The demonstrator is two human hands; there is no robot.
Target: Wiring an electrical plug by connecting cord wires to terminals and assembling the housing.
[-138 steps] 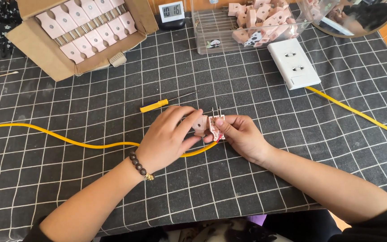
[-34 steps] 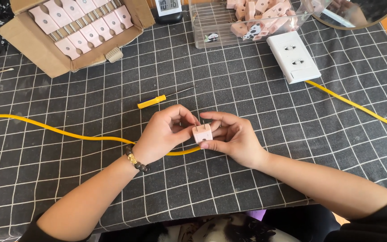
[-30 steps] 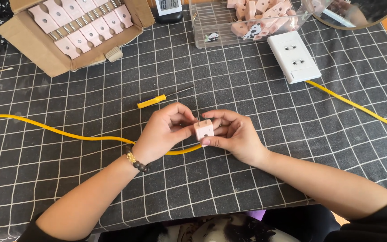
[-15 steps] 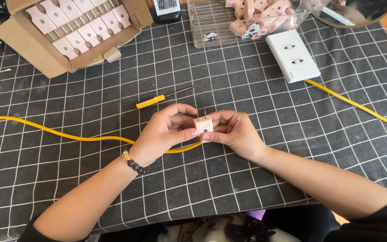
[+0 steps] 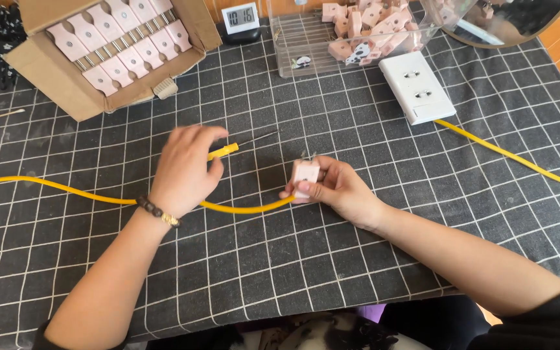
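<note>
Since 0.5 s ago, left hand (image 5: 186, 170) has let go of the pink plug (image 5: 304, 176) and moved left, to the yellow-handled screwdriver (image 5: 224, 151) near the table's middle. Its fingers are loosely curled over the handle; can't tell if they grip it yet. A bead bracelet (image 5: 157, 211) sits on that wrist.

Right hand (image 5: 338, 191) alone holds the plug, slightly right of the table's centre, thumb & fingers clamped on its sides, 2 metal prongs pointing toward the far edge. Yellow cable (image 5: 98, 196) runs from the plug's near end leftward across the black-and-white grid tablecloth (image 5: 280, 272) to the left edge.

Far-left corner: open cardboard box (image 5: 59, 84) w/ rows of pink plug bodies. Just beside its right end lies a small beige piece (image 5: 166, 88). At the far edge, middle: small digital clock (image 5: 240, 17), then a clear plastic bin (image 5: 306, 48) of loose pink plugs. Right of the bin: white 2-socket outlet block (image 5: 417, 87), w/ a 2nd yellow cable (image 5: 513, 155) running from it to the right edge. A round mirror (image 5: 513, 23) sits at the far-right corner, and a cotton swab (image 5: 1, 116) lies near the left edge.
</note>
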